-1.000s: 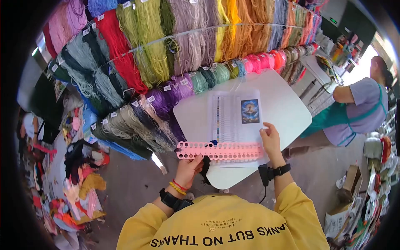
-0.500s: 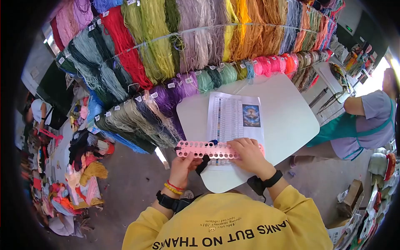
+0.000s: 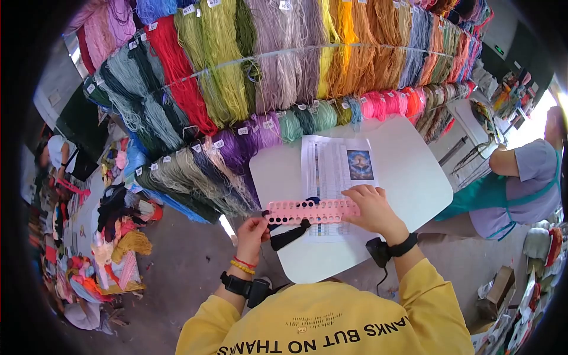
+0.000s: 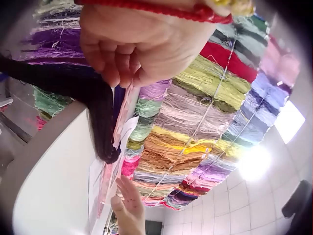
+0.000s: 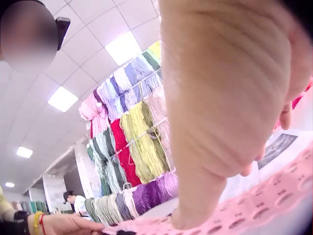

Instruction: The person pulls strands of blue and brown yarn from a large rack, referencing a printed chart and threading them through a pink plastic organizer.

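A pink strip (image 3: 313,212) with rows of round holes lies across a printed sheet (image 3: 331,160) on the white table (image 3: 408,177). My left hand (image 3: 251,236) pinches dark thread at the strip's left end; its fingertips hide the exact hold. Black thread (image 3: 290,236) hangs through the strip over the table edge, and the left wrist view shows this black bundle (image 4: 100,112) beside the strip. With fingers extended, my right hand (image 3: 374,210) rests on the strip's right part. Its thumb touches the pink strip (image 5: 259,208) in the right wrist view.
Racks of coloured yarn hanks (image 3: 284,65) stand behind the table. A person in a teal apron (image 3: 473,183) is at the right, another person (image 3: 59,154) at the far left. Loose yarn (image 3: 127,248) is piled on the left, with a cardboard box (image 3: 500,290) at the lower right.
My right hand first came from the sheet's right edge onto the strip, then shifted slightly right. My left hand moved from the strip's face to its left end, and the black thread now lies more spread out.
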The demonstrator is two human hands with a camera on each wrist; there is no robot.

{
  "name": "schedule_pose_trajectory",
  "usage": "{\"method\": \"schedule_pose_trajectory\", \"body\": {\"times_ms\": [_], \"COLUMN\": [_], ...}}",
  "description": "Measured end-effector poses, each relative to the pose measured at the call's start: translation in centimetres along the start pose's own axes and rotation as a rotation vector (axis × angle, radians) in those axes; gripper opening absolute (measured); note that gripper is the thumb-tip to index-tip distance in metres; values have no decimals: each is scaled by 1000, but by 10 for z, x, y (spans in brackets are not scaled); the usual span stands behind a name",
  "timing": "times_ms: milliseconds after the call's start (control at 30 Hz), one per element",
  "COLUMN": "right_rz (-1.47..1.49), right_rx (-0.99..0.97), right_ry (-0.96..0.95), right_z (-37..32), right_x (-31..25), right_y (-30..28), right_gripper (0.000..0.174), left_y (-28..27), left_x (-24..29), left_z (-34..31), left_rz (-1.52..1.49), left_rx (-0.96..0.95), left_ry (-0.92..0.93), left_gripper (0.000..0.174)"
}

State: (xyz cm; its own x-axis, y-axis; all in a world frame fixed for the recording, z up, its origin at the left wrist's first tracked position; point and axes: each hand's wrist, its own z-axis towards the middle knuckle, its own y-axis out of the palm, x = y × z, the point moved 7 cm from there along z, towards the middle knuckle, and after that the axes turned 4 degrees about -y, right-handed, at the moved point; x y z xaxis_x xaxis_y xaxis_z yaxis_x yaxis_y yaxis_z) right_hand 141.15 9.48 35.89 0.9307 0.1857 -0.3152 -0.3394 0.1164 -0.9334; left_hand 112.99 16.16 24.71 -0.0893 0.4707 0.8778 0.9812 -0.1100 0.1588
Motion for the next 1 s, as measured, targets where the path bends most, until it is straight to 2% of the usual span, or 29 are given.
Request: {"method": "schedule_pose_trajectory", "body": {"times_ms": [267,567,767,1000], "right_rz": [130,269,396,464], "right_rx": [50,-25,20,2], "right_ry": [-51,-47,-61,-38], "right_z": [-3,8,17,26], "right_x": [-13,-23,-48,-98], "right_y": [-10,-7,-4,-29], "right_gripper": [38,36,34,37], "left_y": [-17,-49,-83,-116], "left_x": [-6,-14,12,77], "left_z": [-14,-28,-21,1], "left_rz": [-66,-79,-111,-173], "left_rx": [86,116,127,34], "left_ry": [30,31,42,146], "left_gripper": [11,10,8,8]}}
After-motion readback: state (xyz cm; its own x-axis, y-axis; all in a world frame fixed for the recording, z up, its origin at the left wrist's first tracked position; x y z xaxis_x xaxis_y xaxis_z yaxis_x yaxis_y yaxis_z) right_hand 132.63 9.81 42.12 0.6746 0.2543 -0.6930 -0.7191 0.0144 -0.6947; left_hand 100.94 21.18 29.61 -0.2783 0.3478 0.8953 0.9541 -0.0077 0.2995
